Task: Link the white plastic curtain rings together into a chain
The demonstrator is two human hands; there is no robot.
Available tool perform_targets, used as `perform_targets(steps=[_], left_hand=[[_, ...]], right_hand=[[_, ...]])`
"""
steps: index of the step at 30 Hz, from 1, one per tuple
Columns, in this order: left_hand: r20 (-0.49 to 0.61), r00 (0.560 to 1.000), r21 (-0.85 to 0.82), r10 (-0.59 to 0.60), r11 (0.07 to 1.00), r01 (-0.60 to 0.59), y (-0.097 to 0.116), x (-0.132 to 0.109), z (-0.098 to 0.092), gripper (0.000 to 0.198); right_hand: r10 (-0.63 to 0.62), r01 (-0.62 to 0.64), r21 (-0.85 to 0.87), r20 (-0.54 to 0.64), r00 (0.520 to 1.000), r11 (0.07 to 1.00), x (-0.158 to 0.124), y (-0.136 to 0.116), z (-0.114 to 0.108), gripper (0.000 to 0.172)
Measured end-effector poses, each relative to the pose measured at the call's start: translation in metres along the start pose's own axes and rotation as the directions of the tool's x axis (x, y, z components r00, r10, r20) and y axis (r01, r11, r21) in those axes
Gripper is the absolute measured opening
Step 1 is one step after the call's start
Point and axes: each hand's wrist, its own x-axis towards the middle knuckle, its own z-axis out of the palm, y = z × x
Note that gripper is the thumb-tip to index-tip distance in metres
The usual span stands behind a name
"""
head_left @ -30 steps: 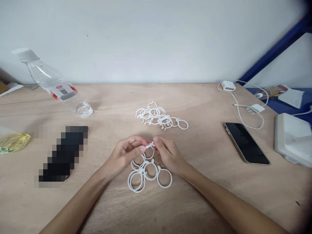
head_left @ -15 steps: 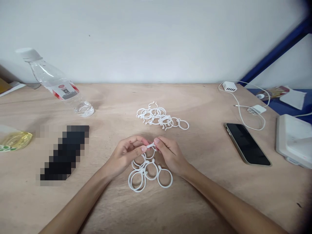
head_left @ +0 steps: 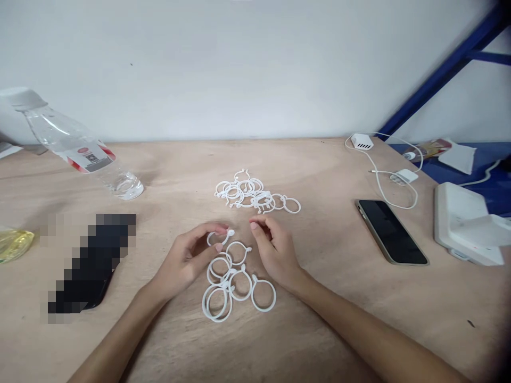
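My left hand [head_left: 187, 260] pinches a white plastic ring [head_left: 219, 238] between thumb and fingers, just above a chain of linked white rings [head_left: 233, 282] lying on the wooden table [head_left: 327, 319]. My right hand [head_left: 275, 250] hovers a little to the right of that ring with its fingers loosely curled and nothing in them. A loose pile of white rings [head_left: 255, 196] lies farther back, a short way beyond both hands.
A clear water bottle [head_left: 75, 149] leans at the back left, with a blurred dark object [head_left: 90, 260] in front of it. A black phone [head_left: 390, 231], a white charger and cable [head_left: 383, 170] and a white device [head_left: 467, 223] sit at the right.
My hands have come apart: the right hand let go of the ring they both held. The left hand keeps it and has moved slightly left. The view shifted a little.
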Motion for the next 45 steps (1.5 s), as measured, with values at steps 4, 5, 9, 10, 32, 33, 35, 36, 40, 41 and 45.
perform_targets(steps=[4,5,9,10,32,33,35,36,40,41,45], left_hand=[[0.047,0.99,0.209,0.13,0.968,-0.137,-0.005,0.001,0.001,0.02],[0.062,0.985,0.25,0.16,0.953,-0.171,-0.007,0.001,0.002,0.021],[0.12,0.971,0.352,0.208,0.905,-0.238,-0.008,0.002,0.001,0.028],[0.136,0.966,0.363,0.219,0.896,-0.255,-0.007,0.002,0.001,0.028],[-0.037,0.961,0.329,0.274,0.911,-0.247,-0.013,0.006,0.0,0.024],[-0.081,0.962,0.345,0.26,0.913,-0.217,-0.014,0.006,0.001,0.021],[-0.139,0.961,0.359,0.241,0.916,-0.177,-0.018,0.005,0.002,0.025],[-0.144,0.962,0.357,0.234,0.919,-0.17,-0.019,0.005,0.003,0.03],[-0.104,0.962,0.373,0.254,0.906,-0.199,-0.02,0.005,0.003,0.031],[-0.092,0.953,0.395,0.288,0.889,-0.231,-0.019,0.004,0.003,0.028],[-0.033,0.883,0.445,0.468,0.798,-0.407,-0.017,0.003,0.006,0.016]], right_hand=[[-0.019,0.008,-0.096,-0.115,0.993,0.995,0.005,0.007,-0.003,0.017],[-0.04,0.023,-0.136,-0.127,0.991,0.99,0.007,0.009,-0.006,0.017],[-0.181,0.11,-0.37,-0.162,0.97,0.922,0.021,0.019,-0.023,0.02],[-0.205,0.119,-0.427,-0.16,0.966,0.896,0.024,0.023,-0.027,0.022],[-0.279,0.153,-0.399,-0.279,0.919,0.904,0.031,0.031,-0.051,0.014],[-0.254,0.167,-0.308,-0.27,0.929,0.937,0.025,0.024,-0.043,0.013],[-0.241,0.21,-0.184,-0.162,0.957,0.96,0.011,0.012,-0.027,0.011],[-0.257,0.242,-0.153,-0.084,0.963,0.958,0.004,0.007,-0.02,0.01],[-0.351,0.365,-0.101,0.136,0.927,0.926,-0.01,0.0,-0.005,0.009],[-0.348,0.365,-0.105,0.152,0.925,0.925,-0.01,0.001,-0.004,0.01],[-0.257,0.277,-0.141,0.143,0.956,0.95,-0.006,0.004,-0.003,0.015]])
